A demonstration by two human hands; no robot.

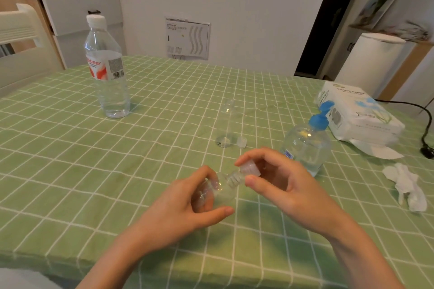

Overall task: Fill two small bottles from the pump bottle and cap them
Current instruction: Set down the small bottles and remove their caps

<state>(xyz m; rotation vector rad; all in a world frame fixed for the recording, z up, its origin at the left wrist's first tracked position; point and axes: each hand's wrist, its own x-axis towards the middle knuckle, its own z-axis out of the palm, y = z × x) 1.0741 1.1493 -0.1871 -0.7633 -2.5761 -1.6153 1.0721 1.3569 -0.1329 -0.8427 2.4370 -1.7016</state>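
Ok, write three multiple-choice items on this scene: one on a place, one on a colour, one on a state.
1. The loose cap lies: A) beside the standing small bottle B) on the floor C) on a shelf.
2. Top of the pump bottle is: A) white B) blue C) red.
3. The held small bottle is: A) screwed shut B) crushed flat C) open, threads bare.
Answers: 1A, at that bottle's base; 2B, its pump head shows blue; 3C, the left hand grips it, the right hand pinches the other cap.

You see the water bottle (106, 70) upper left, an upright small bottle (225, 124) at centre, loose cap (242, 142) just right, pump bottle (305, 148) farther right, tissue pack (357, 117) behind it.
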